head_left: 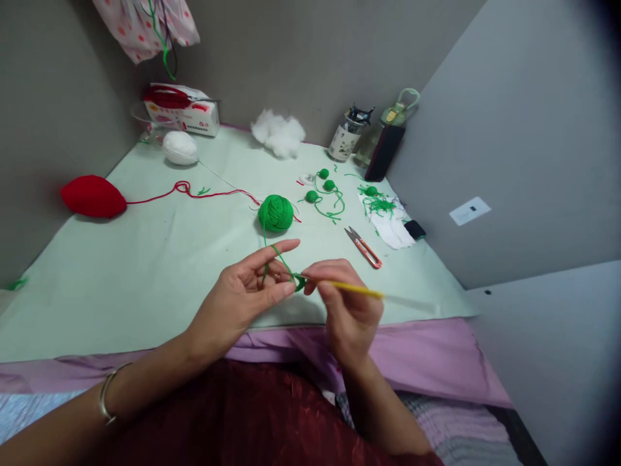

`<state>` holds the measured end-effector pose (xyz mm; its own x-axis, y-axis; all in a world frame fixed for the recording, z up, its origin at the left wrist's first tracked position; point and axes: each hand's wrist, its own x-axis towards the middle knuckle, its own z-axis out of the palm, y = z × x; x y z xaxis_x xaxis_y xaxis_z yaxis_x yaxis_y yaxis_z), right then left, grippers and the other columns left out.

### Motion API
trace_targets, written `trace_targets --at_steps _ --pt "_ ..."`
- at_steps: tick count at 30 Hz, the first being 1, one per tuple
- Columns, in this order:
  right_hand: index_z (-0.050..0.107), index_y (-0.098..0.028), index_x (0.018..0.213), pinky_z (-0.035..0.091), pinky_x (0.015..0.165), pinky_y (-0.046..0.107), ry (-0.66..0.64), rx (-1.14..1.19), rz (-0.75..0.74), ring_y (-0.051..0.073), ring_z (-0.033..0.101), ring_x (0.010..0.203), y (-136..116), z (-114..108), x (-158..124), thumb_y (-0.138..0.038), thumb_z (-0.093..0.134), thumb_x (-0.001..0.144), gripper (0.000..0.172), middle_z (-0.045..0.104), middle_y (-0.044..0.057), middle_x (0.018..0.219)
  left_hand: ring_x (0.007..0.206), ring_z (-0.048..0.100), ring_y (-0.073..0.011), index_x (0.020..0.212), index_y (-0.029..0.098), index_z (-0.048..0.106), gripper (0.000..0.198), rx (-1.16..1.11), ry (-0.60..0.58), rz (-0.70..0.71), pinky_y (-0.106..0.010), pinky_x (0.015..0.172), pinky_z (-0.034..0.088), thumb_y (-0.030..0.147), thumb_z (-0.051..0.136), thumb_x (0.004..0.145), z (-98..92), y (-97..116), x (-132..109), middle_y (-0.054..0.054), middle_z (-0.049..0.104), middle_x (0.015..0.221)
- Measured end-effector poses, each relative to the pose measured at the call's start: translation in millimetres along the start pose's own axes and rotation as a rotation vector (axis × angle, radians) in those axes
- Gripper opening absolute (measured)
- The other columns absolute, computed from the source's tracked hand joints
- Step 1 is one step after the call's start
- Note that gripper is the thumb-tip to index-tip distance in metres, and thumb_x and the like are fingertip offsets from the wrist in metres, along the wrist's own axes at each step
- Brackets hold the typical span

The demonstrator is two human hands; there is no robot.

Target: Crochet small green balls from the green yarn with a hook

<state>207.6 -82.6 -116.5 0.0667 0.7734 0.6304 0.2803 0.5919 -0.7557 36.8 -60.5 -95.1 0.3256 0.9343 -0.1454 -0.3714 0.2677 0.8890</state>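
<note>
Between my two hands is a small green crochet piece. My left hand pinches its left edge between thumb and a finger, with the index finger stretched out and green yarn looped over it. That strand runs up to a green yarn ball just beyond my fingers. My right hand grips a crochet hook by its yellow handle, and the hook's tip meets the green piece. The exact stitch at the tip is too small to make out.
Thread snips lie right of my hands, near small green crocheted balls and a white tissue with yarn scraps. Red yarn, white yarn and stuffing sit farther off. A pen holder and phone stand at the back.
</note>
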Motion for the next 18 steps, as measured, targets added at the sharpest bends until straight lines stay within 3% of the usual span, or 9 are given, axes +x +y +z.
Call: trace_targets --at_steps 3,5,8,12,15,18 --pt "0.075 -0.031 0.123 0.064 0.077 0.035 -0.018 -0.344 -0.318 0.021 0.073 0.096 2.3 2.1 -6.8 -0.013 0.070 0.093 0.036 0.075 0.007 0.110 0.075 0.057 -0.0116 0.136 0.026 0.071 0.059 -0.043 -0.022 -0.064 -0.024 0.077 0.048 0.026 0.087 0.080 2.0 -2.5 -0.6 0.002 0.065 0.083" --pt "0.073 -0.030 0.127 0.064 0.076 0.036 0.001 -0.350 -0.364 0.021 0.073 0.096 2.3 2.0 -7.9 -0.012 0.068 0.094 0.038 0.076 0.007 0.111 0.063 0.047 -0.0079 0.133 0.024 0.073 0.056 -0.107 -0.060 -0.156 -0.022 0.069 0.046 0.027 0.087 0.079 0.6 -1.4 0.9 0.003 0.062 0.077" --pt "0.076 -0.028 0.114 0.062 0.072 0.037 0.060 -0.103 -0.131 0.019 0.071 0.083 0.8 -1.4 -1.8 -0.014 0.059 0.100 0.026 0.076 0.006 0.098 0.056 0.038 -0.0050 0.120 0.022 0.080 0.042 -0.193 -0.096 -0.245 -0.023 0.072 0.048 0.026 0.087 0.079 -4.1 3.8 4.4 0.003 0.060 0.074" --pt "0.077 -0.024 0.096 0.055 0.057 0.028 0.171 0.319 0.177 0.013 0.064 0.063 2.1 -4.8 8.1 -0.022 0.061 0.100 0.016 0.072 0.002 0.082 0.059 0.043 -0.0054 0.104 0.021 0.085 0.025 -0.185 -0.073 -0.237 -0.027 0.085 0.051 0.025 0.085 0.079 -7.3 8.3 5.3 0.001 0.065 0.082" --pt "0.077 -0.024 0.095 0.055 0.058 0.027 0.080 0.457 0.249 0.012 0.065 0.066 3.8 -1.5 8.1 -0.027 0.064 0.099 0.014 0.074 0.002 0.085 0.071 0.053 -0.0092 0.108 0.027 0.085 0.030 -0.113 -0.066 -0.169 -0.024 0.083 0.049 0.024 0.087 0.078 -5.1 5.8 3.4 0.001 0.065 0.082" --pt "0.078 -0.025 0.098 0.059 0.072 0.031 -0.014 0.381 0.219 0.016 0.071 0.083 3.0 2.9 5.0 -0.027 0.065 0.099 0.013 0.078 0.004 0.094 0.088 0.061 -0.0138 0.111 0.031 0.084 0.035 -0.070 -0.100 -0.119 -0.026 0.089 0.048 0.023 0.088 0.078 -3.8 2.1 2.7 0.001 0.068 0.087"
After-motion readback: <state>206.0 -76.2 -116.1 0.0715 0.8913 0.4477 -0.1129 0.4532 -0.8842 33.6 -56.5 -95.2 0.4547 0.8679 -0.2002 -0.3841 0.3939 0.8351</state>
